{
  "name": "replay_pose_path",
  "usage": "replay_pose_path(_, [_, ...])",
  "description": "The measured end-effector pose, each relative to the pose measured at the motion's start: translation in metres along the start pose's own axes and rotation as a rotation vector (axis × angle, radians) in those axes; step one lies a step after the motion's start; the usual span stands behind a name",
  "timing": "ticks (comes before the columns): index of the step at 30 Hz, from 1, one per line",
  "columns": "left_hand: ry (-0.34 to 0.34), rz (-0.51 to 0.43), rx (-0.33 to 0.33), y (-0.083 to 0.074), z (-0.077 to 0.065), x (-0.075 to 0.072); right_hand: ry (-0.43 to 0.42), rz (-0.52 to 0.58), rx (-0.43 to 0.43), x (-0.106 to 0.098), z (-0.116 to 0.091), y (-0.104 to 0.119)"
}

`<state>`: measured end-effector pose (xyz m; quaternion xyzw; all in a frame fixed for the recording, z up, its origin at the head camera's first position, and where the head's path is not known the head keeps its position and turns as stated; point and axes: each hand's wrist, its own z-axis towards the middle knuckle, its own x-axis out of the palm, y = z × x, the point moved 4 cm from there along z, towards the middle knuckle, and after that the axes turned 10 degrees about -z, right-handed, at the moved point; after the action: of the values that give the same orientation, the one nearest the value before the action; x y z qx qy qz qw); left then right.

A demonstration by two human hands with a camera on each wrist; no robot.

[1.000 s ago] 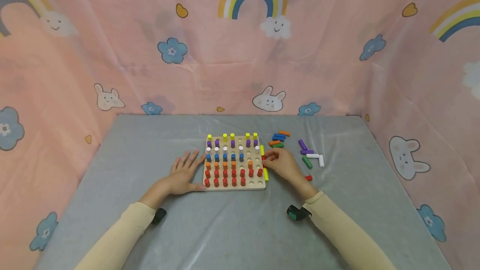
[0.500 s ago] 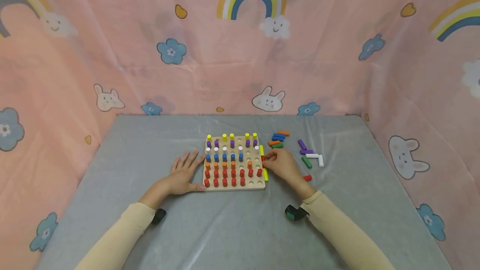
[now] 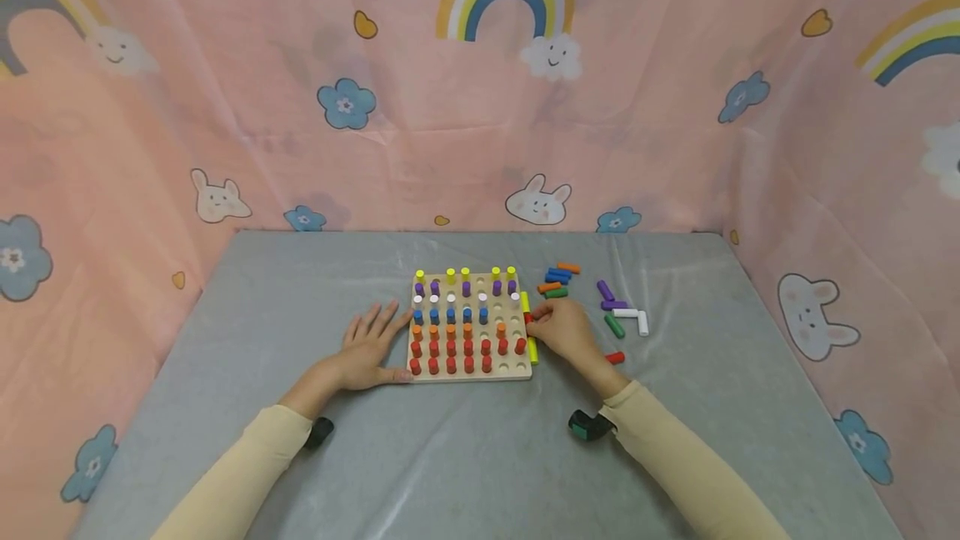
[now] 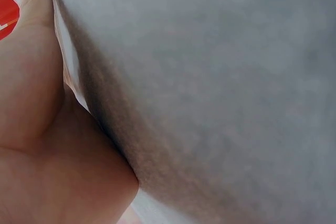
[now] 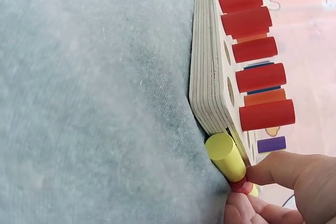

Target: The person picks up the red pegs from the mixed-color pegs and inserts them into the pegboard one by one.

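A wooden pegboard [image 3: 517,372] carries rows of upright pegs: red, orange, blue, white, purple and yellow. My left hand [image 3: 367,355] lies with fingers spread at its left side, thumb and fingertips against the edge. In the left wrist view the thumb [image 4: 31,3] touches the board's side. My right hand [image 3: 566,329] is at the board's right edge, where pegs lie end to end along the side. Its thumb and fingers pinch a red peg [image 5: 241,185], mostly hidden, between a near yellow peg [image 5: 226,156] and a far yellow peg [image 3: 525,301].
Right of the board lie loose orange, blue and green pegs [image 3: 556,293]. Farther right are purple pegs [image 3: 606,289], white pegs [image 3: 626,313] and another green peg [image 3: 614,325]. A red peg [image 3: 615,357] lies beside the right wrist. A patterned pink curtain stands behind the grey-covered table [image 3: 420,457].
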<state>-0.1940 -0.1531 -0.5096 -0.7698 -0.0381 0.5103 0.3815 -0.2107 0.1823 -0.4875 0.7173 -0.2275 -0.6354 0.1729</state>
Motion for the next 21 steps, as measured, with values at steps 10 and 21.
replay_pose_path(10, [0.01, 0.017, -0.013, -0.003, 0.0, -0.001, 0.032, 0.105, -0.011, -0.006, 0.0, -0.009])
replay_pose_path(21, [0.019, 0.045, -0.041, -0.012, -0.002, -0.005, 0.013, 0.154, -0.141, -0.027, -0.01, 0.007])
